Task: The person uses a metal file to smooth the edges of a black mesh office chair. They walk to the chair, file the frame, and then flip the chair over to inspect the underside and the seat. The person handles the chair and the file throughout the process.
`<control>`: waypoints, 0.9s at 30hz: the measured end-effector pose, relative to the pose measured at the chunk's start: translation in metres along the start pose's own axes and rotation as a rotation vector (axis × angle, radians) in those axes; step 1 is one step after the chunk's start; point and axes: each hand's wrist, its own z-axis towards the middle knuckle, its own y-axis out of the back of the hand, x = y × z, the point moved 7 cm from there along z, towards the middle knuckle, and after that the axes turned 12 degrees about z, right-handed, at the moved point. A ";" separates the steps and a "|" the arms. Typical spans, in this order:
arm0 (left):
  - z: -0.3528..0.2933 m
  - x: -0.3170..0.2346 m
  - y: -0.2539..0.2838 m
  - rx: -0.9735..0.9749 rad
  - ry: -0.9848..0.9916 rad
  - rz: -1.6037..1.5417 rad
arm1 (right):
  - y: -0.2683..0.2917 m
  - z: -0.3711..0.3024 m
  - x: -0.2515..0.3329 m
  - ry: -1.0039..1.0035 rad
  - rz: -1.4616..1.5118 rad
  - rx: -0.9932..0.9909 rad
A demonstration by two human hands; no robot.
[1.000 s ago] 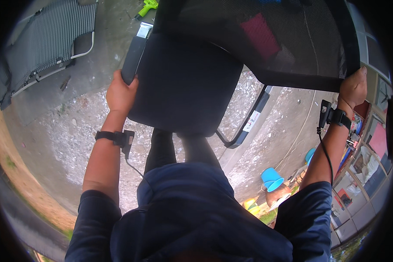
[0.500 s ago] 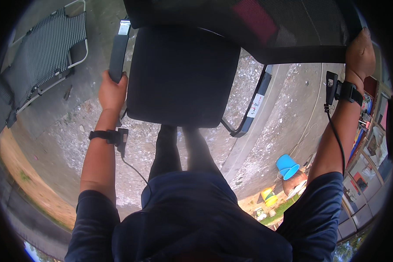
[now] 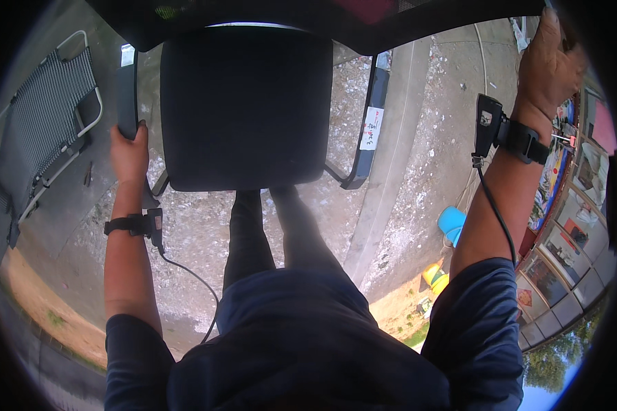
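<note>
A black office chair stands in front of me, its padded seat (image 3: 247, 109) facing up and its dark mesh backrest (image 3: 418, 26) crossing the top of the view. My left hand (image 3: 128, 154) is closed around the near end of the left armrest (image 3: 127, 96). At the upper right, my right hand (image 3: 545, 68) is raised with bent fingers at the outer end of the backrest; the dim rim partly hides that grip. The right armrest (image 3: 365, 130) carries a white label and is untouched. Both wrists wear black straps with small cabled devices.
A striped folding lounger (image 3: 55, 103) stands on the left. The concrete floor (image 3: 418, 137) is strewn with pale flecks. A blue bucket (image 3: 451, 225) and a yellow container (image 3: 434, 277) are at the lower right, near a glazed cabinet or window front (image 3: 562, 253).
The chair has shifted left in view, its backrest moving up and left. My left hand has gone along with the armrest. My right hand has moved slightly left and its fingers look more bent.
</note>
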 end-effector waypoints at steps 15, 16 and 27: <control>-0.002 -0.004 0.005 0.146 0.115 -0.045 | -0.082 -0.387 0.017 -1.348 0.186 0.638; -0.003 -0.006 0.005 0.164 0.132 -0.072 | -0.084 -0.394 0.012 -1.332 0.097 0.632; -0.003 -0.014 0.009 0.173 0.124 -0.111 | -0.091 -0.432 -0.012 -1.299 0.267 0.594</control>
